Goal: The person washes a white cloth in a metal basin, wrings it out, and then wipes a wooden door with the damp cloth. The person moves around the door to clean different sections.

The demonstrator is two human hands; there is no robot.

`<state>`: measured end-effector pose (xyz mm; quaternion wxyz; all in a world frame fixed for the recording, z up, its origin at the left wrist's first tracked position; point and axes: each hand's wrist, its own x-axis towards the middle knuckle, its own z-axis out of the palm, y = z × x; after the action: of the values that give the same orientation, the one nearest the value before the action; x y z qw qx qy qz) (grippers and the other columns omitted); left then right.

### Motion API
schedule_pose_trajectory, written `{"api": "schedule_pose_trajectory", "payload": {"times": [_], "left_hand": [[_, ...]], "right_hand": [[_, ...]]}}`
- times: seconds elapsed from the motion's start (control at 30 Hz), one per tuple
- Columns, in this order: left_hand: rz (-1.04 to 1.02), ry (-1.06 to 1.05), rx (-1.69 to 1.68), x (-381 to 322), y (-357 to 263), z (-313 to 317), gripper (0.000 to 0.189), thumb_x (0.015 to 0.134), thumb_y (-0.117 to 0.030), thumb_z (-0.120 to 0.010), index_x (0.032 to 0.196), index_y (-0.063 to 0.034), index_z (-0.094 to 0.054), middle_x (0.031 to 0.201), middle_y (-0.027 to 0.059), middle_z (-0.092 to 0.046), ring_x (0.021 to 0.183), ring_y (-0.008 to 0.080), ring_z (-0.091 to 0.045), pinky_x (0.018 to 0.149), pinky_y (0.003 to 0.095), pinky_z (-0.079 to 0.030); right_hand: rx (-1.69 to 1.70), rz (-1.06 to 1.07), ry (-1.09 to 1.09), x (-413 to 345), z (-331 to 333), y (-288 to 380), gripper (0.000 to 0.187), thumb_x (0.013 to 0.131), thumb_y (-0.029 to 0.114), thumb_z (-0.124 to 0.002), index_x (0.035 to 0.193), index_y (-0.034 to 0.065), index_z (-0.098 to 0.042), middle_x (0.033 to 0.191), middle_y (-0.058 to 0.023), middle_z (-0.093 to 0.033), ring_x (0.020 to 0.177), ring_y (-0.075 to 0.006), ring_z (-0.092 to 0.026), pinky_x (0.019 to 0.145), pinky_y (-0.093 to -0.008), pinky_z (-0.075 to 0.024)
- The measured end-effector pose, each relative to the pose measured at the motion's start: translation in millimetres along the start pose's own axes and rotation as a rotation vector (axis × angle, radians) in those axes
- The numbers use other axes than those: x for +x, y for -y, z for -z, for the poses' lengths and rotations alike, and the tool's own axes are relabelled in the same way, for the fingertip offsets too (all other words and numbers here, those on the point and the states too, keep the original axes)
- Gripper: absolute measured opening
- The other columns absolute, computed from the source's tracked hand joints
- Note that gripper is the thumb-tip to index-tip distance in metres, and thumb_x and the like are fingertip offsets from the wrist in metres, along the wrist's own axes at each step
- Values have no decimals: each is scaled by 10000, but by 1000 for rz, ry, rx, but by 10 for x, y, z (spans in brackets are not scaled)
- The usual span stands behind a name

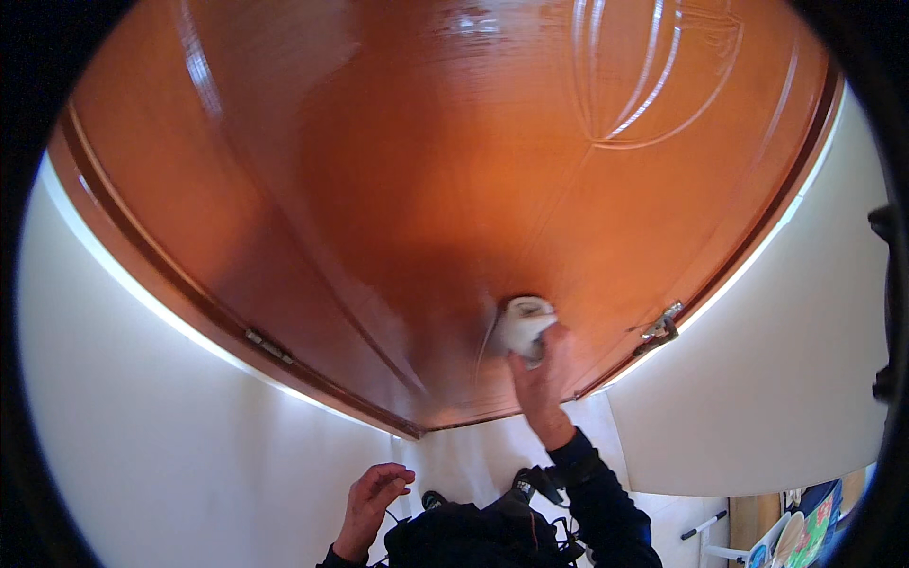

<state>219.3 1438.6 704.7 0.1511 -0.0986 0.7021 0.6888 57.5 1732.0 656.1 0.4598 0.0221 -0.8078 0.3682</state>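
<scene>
My right hand [543,376] reaches forward and grips a white cloth [522,326], pressed against the lower part of a glossy orange-brown wooden door [440,199]. The cloth looks bunched or folded, and is slightly blurred. Low at the left of my body, my left hand [376,497] is raised with bent fingers and touches nothing; no object shows in it. A metal door handle with its lock [660,330] is on the door's right edge, to the right of my right hand. On the left edge sits a metal hinge [268,346].
White walls [142,341] flank the door frame on both sides. My shoes [524,483] stand on a pale floor [461,454]. At the lower right are a white rack [728,552] with colourful items and a black-and-white rod [703,525].
</scene>
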Motion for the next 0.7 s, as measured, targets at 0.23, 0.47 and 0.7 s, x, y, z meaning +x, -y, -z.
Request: {"api": "schedule_pose_trajectory", "payload": {"times": [0.23, 0.47, 0.7], "left_hand": [[-4, -122, -73, -299, 132, 381, 243, 992, -109, -627, 1197, 20, -613, 1133, 156, -709, 1087, 240, -675, 941, 379, -556], [-6, -328, -66, -609, 198, 685, 218, 965, -109, -622, 1154, 0, -629, 1080, 150, -704, 1047, 260, -679, 905, 408, -567], [-101, -272, -32, -665, 330, 852, 276, 1015, -182, -634, 1226, -4, -644, 1154, 127, -697, 1099, 247, -668, 918, 388, -560]], "right_hand": [[-21, 128, 393, -429, -770, 1211, 538, 738, 174, -743, 1248, 115, -584, 1248, -182, -565, 1121, -391, -553, 875, -513, -540], [449, 12, 719, -764, -1593, 2002, 575, 801, 161, -756, 1330, 123, -535, 1306, -178, -576, 1178, -402, -568, 942, -453, -539], [1260, -829, 1000, -636, -1045, 1620, 633, 889, 147, -705, 1447, 64, -416, 1364, -112, -535, 1308, -241, -491, 1128, -376, -386]]}}
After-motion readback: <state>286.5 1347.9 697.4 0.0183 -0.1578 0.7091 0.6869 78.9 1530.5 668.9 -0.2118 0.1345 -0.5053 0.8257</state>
